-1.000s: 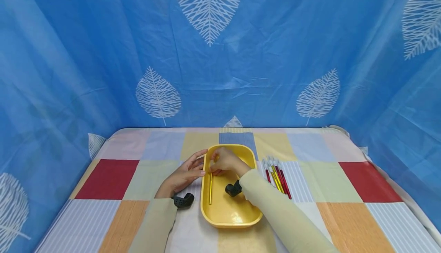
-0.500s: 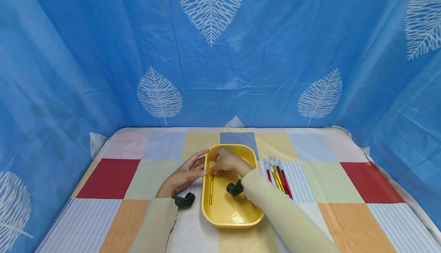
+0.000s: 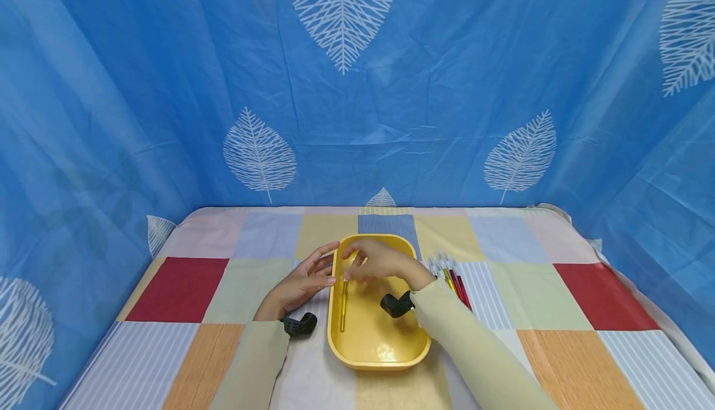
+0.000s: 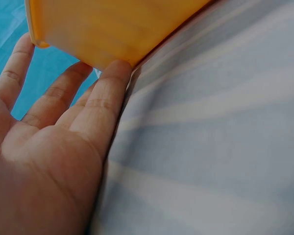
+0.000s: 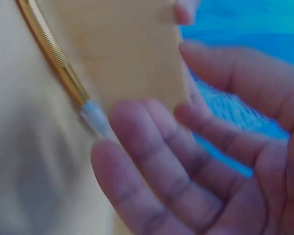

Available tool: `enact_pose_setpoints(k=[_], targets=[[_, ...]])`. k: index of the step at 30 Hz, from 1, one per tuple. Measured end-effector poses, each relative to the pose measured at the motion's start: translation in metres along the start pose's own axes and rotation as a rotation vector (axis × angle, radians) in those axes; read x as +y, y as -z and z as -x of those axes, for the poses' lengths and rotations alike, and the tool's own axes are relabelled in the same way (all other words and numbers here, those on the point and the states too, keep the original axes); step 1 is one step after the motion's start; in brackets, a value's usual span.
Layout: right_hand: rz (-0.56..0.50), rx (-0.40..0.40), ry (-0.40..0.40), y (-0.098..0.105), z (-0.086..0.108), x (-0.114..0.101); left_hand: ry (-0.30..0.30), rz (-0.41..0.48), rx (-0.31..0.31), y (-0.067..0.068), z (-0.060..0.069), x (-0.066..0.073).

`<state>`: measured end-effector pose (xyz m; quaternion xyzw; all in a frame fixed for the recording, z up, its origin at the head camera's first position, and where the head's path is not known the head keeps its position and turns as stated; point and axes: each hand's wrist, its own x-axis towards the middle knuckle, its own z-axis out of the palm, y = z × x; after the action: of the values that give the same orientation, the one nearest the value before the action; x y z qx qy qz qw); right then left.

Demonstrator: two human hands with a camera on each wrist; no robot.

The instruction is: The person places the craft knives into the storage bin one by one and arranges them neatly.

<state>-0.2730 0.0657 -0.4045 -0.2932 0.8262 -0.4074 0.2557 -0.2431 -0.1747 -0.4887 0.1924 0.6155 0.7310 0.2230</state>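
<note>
A gold craft knife [image 3: 343,307] with a knurled grip and a clear cap lies lengthwise along the left side of the yellow tray [image 3: 385,363]. Over the tray, my right hand [image 3: 381,260] hovers with its fingers spread loosely. In the right wrist view the capped end of the craft knife [image 5: 71,73] sits close to the fingertips, and no finger curls round it. My left hand [image 3: 298,285] stays at the tray's left side, its extended fingers touching the outer wall; in the left wrist view the fingertips meet the yellow wall [image 4: 103,34].
Several red and gold craft knives [image 3: 459,286] with clear caps lie on the patchwork cloth [image 3: 519,292] right of the tray, partly behind the right forearm. A blue curtain [image 3: 391,118] with white leaves encloses the table's back and sides.
My right hand has let go of the gold craft knife and drawn back slightly to the right, its fingers loosening. The left hand keeps its place at the tray.
</note>
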Motion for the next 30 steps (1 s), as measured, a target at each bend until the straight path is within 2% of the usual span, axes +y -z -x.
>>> enact_pose_setpoints(k=[3,6,14,22,30], targets=[[0.010,-0.044,0.113,0.005,0.008,0.002,0.001,-0.003,0.004,0.000,-0.001,0.000],[-0.002,-0.049,0.159,0.010,0.018,0.002,0.004,-0.007,0.010,-0.001,-0.002,0.000],[0.012,0.092,0.231,0.014,0.046,-0.003,0.020,-0.012,0.028,-0.002,-0.001,0.001],[-0.004,0.169,0.326,0.014,0.068,0.006,0.028,-0.016,0.045,-0.001,-0.003,0.002],[0.060,0.240,0.326,0.021,0.093,0.012,0.006,0.013,0.025,0.000,0.000,0.000]])
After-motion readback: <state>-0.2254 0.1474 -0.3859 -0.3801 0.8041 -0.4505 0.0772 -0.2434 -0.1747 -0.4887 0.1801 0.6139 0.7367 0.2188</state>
